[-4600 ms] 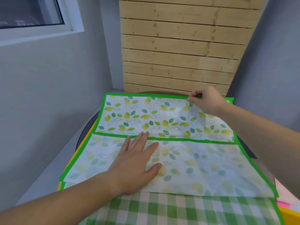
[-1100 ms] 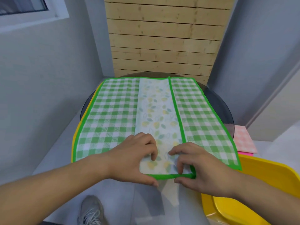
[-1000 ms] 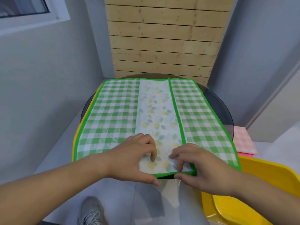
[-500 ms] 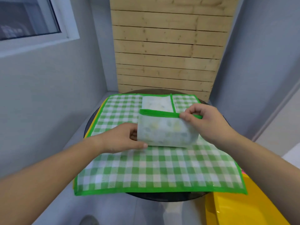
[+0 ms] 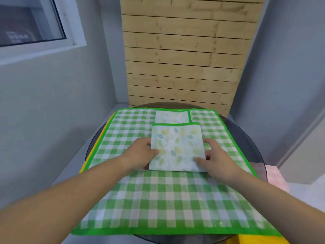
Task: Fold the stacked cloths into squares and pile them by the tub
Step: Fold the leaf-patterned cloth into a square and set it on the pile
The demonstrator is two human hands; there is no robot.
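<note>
Table: my round dark glass table (image 5: 253,138) carries the whole stack, so I can press folds flat against it.
Checked cloth: the green checked cloth (image 5: 158,199) lies spread open under my work, next in line and serving as my folding surface.
Leaf cloth: the leaf-print cloth (image 5: 176,147) lies on the checked one at mid-table, doubled toward the far edge, with a strip of its lower layer showing beyond the green hem.
Left hand: my left hand (image 5: 140,154) pinches the left edge, thumb on top, fingers under, to keep the layers aligned.
Right hand: my right hand (image 5: 213,160) clamps the near right corner likewise.
Tub: I judge the yellow corner (image 5: 253,239) at my lower right is it; nothing piled there yet.
</note>
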